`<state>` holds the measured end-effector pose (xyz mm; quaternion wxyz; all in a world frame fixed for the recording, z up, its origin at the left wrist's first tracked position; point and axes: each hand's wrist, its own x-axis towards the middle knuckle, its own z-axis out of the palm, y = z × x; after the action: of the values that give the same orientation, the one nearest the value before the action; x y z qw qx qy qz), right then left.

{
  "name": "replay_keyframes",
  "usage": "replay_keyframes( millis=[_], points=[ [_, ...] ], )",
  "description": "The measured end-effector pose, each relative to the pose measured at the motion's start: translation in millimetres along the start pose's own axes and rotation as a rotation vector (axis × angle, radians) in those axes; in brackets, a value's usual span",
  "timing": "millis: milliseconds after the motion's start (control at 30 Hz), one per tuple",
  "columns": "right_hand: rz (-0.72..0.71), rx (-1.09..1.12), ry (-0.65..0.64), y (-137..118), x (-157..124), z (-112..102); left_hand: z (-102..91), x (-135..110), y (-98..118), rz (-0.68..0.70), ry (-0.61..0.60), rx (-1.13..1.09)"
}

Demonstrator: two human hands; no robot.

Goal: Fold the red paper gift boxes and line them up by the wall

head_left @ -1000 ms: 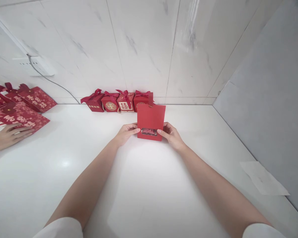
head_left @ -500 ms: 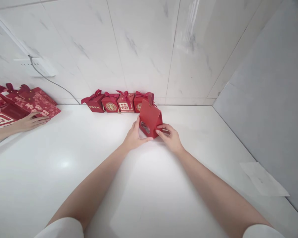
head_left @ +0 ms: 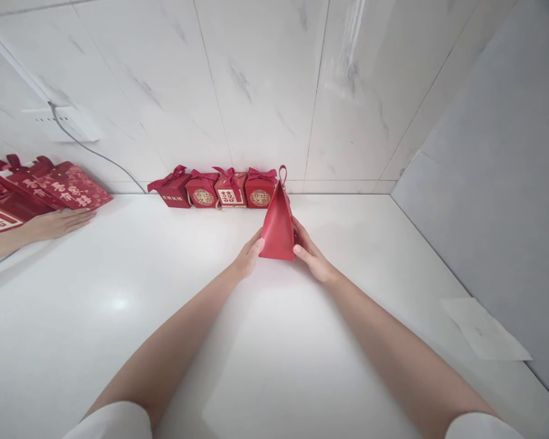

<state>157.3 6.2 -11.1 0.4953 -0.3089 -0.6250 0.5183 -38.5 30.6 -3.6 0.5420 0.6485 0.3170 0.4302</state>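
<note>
Between my two hands a red gift box [head_left: 277,230] stands on the white table, its narrow triangular side facing me and a ribbon loop at its peak. My left hand [head_left: 248,253] grips it from the left, thumb at the near edge. From the right, my right hand [head_left: 312,253] holds it, with the thumb at the lower corner and the fingers behind, partly hidden. Just behind it on the left is a red box with a round gold emblem [head_left: 260,194], the right end of a row of small bow-tied boxes.
More boxes with ribbon bows, including one with a white label [head_left: 231,194], line the tiled wall [head_left: 265,91]. At the left, another person's hand [head_left: 59,224] rests against several red gift bags [head_left: 68,186]. A cable [head_left: 100,155] hangs from a wall socket. White paper [head_left: 485,329] lies at right.
The gift box has been turned so its side panel faces me, and its window is out of sight. Both my hands have shifted their hold. The other person's fingers have straightened.
</note>
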Motion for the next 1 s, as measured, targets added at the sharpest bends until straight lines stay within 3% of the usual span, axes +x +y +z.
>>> replay_keyframes(
  millis=[200, 433, 633, 767, 1000],
  points=[
    [0.072, 0.035, 0.009, 1, 1, 0, -4.2, -1, 6, 0.032, -0.011, 0.078],
    [0.06, 0.079, 0.041, 5, 2, 2, -5.0, -2, 2, 0.05, -0.009, 0.173],
    [0.071, 0.015, 0.113, 10, 2, 2, -7.4, -6, 5, 0.151, -0.03, 0.411],
    [0.031, -0.177, 0.212, 12, 1, 6, -3.7, -9, 13, 0.177, 0.075, 0.564],
    [-0.099, -0.335, 0.119, 15, 0, 12, 8.4, -10, 15, 0.393, 0.3, 0.671]
  ],
)
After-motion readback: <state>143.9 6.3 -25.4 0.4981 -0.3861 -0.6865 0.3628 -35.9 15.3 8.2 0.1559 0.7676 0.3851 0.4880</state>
